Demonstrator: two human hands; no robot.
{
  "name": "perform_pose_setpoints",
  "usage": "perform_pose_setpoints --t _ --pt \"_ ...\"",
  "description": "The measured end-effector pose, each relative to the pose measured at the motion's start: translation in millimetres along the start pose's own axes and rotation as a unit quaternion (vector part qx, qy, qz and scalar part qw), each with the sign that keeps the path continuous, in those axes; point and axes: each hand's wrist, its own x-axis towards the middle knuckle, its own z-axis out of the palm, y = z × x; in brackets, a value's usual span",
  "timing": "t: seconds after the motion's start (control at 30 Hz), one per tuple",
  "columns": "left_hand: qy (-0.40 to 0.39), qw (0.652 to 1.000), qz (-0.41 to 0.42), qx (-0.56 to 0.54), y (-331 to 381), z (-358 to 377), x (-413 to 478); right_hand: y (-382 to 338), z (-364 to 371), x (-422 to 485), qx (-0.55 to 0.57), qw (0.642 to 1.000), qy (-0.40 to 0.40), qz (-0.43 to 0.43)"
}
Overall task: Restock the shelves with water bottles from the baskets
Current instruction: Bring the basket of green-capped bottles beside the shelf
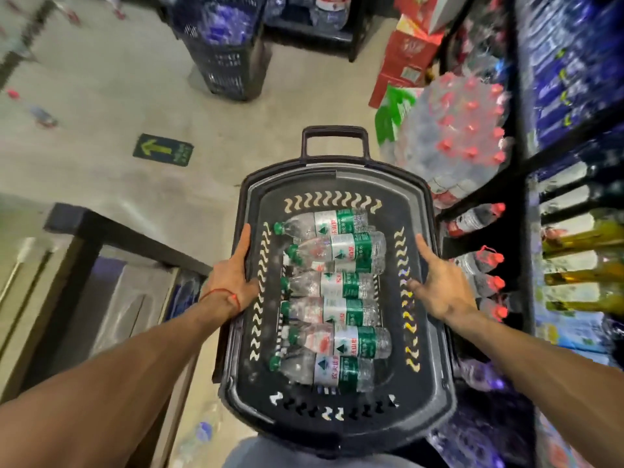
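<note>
A dark plastic basket (337, 413) fills the middle of the view, its pull handle (334, 140) pointing away from me. Several clear water bottles (334, 312) with green caps and green-and-white labels lie on their sides in it, caps to the left. My left hand (233, 275) grips the left rim, thumb inside and index finger lying along the edge. My right hand (439, 285) grips the right rim the same way. The shelves (526, 157) stand close on the right, holding blue-labelled and red-capped bottles.
A shrink-wrapped pack of red-capped bottles (456, 130) sits beside the basket's far right corner, with red cartons (408, 59) behind it. Another dark basket of bottles (226, 55) stands further off. A dark-framed stand (111, 231) is at my left. A green arrow sticker (163, 149) marks the floor.
</note>
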Motion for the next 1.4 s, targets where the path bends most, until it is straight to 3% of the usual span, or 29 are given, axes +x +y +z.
perform_pose_setpoints --t 0.27,0.57,0.77,1.0,1.23,1.4 --pt "0.022 0.999 -0.014 0.036 50 -76 100 -51 -34 142 0.038 0.999 -0.023 -0.023" --pt "0.060 0.995 -0.076 -0.016 73 -142 197 -135 -86 300 -0.023 0.994 -0.041 -0.098" --pt "0.059 0.989 -0.112 -0.072 39 -192 286 -233 -104 391 -0.110 0.987 -0.028 -0.118" --pt "0.061 0.986 -0.144 -0.053 -7 -271 368 -350 -113 452 -0.140 0.983 -0.055 -0.106" --pt "0.096 0.981 -0.168 -0.019 -47 -376 435 -475 -108 531 -0.104 0.980 -0.098 -0.137" --pt "0.134 0.967 -0.217 -0.028 -81 -438 477 -574 -102 605 -0.082 0.965 -0.126 -0.214"
